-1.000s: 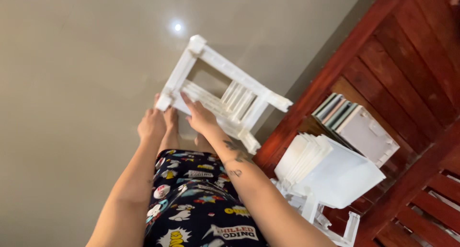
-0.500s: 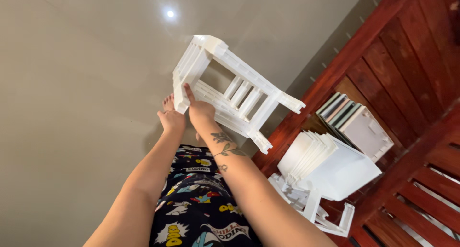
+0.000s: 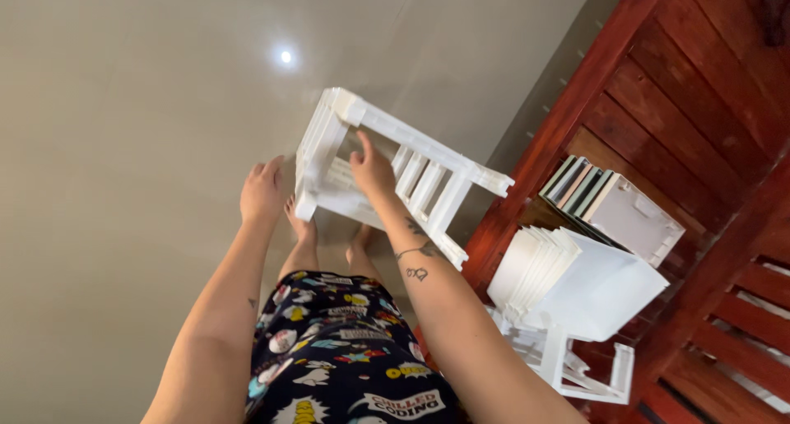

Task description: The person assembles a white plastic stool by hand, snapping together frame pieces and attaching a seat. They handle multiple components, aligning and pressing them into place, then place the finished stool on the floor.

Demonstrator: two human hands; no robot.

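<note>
White slatted stool (image 3: 387, 173) is tipped on its side over the tiled floor (image 3: 123, 144), right hand (image 3: 372, 171) gripping its frame and left hand (image 3: 262, 192) open just beside a leg, so one-handed it could twist loose onto those bare feet (image 3: 306, 227).
</note>
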